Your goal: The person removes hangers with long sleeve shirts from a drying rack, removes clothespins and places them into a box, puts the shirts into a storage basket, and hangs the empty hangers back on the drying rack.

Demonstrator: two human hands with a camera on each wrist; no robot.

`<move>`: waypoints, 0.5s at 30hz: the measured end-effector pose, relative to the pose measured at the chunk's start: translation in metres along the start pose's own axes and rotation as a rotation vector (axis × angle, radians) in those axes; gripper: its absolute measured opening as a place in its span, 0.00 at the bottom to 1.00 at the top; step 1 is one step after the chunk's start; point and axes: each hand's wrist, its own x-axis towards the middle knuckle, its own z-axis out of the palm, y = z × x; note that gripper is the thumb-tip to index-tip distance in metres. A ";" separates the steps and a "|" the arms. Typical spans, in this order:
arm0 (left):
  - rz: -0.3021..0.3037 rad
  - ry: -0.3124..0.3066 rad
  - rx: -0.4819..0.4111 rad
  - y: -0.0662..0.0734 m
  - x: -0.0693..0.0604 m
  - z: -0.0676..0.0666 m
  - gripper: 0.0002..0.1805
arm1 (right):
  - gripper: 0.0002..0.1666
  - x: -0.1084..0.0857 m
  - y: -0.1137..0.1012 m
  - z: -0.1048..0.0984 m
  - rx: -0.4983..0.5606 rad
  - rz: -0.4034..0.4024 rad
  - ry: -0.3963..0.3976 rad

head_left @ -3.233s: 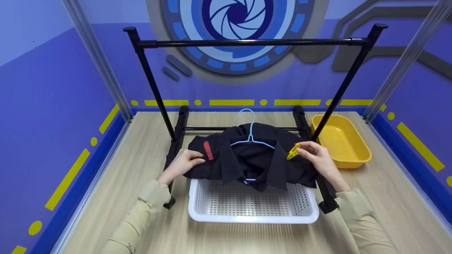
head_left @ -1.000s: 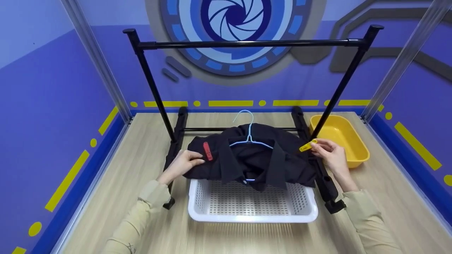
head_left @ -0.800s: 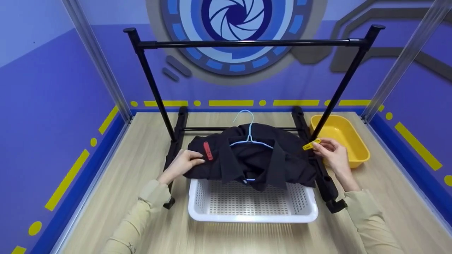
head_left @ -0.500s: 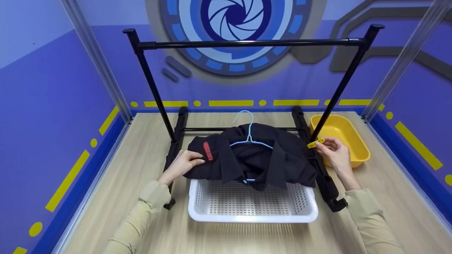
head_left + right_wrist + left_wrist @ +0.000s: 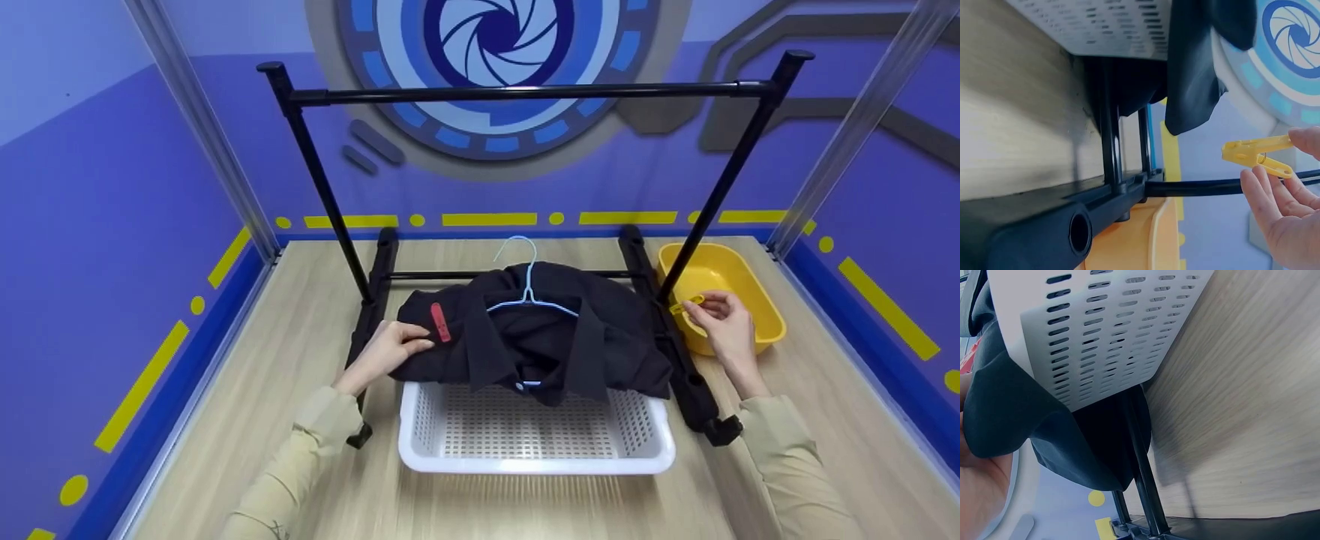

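A black collared shirt (image 5: 634, 352) lies bunched over the back of the white basket, a light blue wire hanger (image 5: 531, 277) inside its collar. At the shirt's left shoulder my left hand (image 5: 388, 349) pinches the fabric; some of its fingers are behind the cloth in the left wrist view. Beside that hand a red clothespin (image 5: 440, 322) sits on the shirt. My right hand (image 5: 729, 330) pinches a yellow clothespin (image 5: 1247, 152) by its handles between thumb and fingers. Apart from the shirt, this hand is in front of the yellow tub in the head view.
A white perforated basket (image 5: 536, 466) stands under the shirt. Around them rises a black garment rack, its top bar (image 5: 517, 94) above the shirt. The yellow tub (image 5: 757, 300) stands behind the rack's right leg. Patterned walls enclose the wooden table (image 5: 307, 270) on the sides and back.
My right hand has moved right, carrying the yellow clothespin from the shirt's right shoulder to in front of the yellow tub. The left hand and the red clothespin have stayed in place.
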 end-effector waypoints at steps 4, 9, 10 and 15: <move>-0.002 -0.002 0.000 0.000 0.000 0.001 0.06 | 0.24 -0.030 -0.080 0.020 -0.190 0.027 0.019; -0.011 -0.014 -0.005 0.000 -0.001 0.000 0.04 | 0.26 -0.041 -0.113 0.028 -0.409 0.074 0.026; -0.016 -0.016 -0.008 0.000 -0.001 0.000 0.03 | 0.26 -0.041 -0.113 0.027 -0.428 0.085 0.021; -0.024 -0.009 -0.018 0.001 -0.001 -0.001 0.04 | 0.27 -0.036 -0.109 0.021 -0.513 0.104 0.003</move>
